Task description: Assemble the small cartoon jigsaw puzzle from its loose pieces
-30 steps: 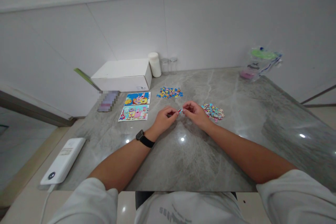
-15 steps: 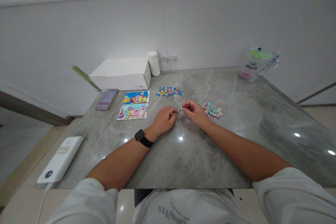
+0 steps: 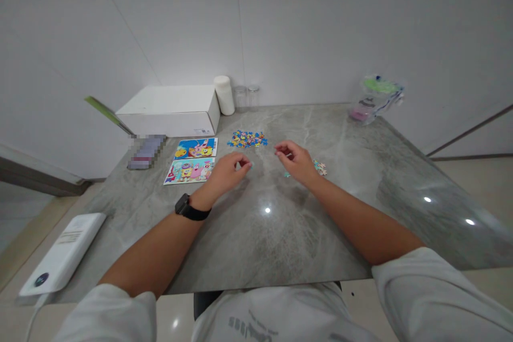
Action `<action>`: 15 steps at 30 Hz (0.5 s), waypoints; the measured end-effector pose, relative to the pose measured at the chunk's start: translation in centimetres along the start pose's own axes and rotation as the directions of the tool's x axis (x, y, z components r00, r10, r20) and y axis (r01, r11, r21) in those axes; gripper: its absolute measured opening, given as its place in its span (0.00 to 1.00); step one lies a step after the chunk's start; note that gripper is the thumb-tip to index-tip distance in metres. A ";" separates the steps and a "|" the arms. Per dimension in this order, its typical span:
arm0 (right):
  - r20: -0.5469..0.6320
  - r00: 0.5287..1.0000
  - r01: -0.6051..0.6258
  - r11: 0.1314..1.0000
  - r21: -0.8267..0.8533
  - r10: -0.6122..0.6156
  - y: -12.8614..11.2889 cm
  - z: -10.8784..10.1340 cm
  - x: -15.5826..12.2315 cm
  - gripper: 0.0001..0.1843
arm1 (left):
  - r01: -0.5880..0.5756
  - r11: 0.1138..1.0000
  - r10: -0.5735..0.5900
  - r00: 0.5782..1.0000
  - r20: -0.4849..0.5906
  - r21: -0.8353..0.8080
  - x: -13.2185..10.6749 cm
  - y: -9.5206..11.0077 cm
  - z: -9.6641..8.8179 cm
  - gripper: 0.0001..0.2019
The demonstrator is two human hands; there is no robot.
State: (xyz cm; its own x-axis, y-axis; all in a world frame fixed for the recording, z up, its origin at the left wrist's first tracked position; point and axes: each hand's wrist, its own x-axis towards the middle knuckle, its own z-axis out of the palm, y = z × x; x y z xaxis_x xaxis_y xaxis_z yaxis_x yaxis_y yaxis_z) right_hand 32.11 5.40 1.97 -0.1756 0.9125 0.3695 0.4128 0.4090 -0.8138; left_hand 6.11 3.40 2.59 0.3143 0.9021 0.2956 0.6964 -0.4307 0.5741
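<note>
My left hand [image 3: 230,171], with a black watch on its wrist, hovers over the right edge of the lower picture card [image 3: 184,171]. Thumb and forefinger pinch a tiny teal puzzle piece [image 3: 251,165], mostly hidden. My right hand [image 3: 297,160] is curled, thumb and fingertips close together; what they hold, if anything, is too small to make out. Behind that hand, partly covered, lies a pile of pale multicoloured puzzle pieces [image 3: 320,168]. A small teal piece [image 3: 287,175] shows on the table below its thumb. Beyond both hands spreads a blue and yellow pile of puzzle pieces [image 3: 247,139].
An upper picture card [image 3: 196,148] adjoins the lower one. At the back stand a white box [image 3: 168,109], a white bottle [image 3: 224,96] and two clear jars [image 3: 246,99]. A plastic bag [image 3: 377,99] sits back right, a white power bank [image 3: 64,254] front left.
My hands, close together over a small piece before, have drawn apart: the left moved left, the right stays near the pale pile. The whole view has shifted slightly.
</note>
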 end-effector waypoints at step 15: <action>0.264 0.962 0.060 0.885 -0.462 0.073 0.3 -5.9 2.5 0.10 | 0.135 0.876 -0.302 0.902 0.307 0.464 0.0 -3.1 -1.8 0.11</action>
State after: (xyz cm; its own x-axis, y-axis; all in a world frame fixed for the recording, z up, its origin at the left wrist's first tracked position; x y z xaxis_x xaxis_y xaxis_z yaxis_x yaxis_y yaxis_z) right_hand 37.09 7.77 5.33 -0.3748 0.9100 0.1775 0.7675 0.4119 -0.4911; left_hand 2.85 4.65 2.17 0.2716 0.9520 -0.1411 0.9515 -0.2435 0.1883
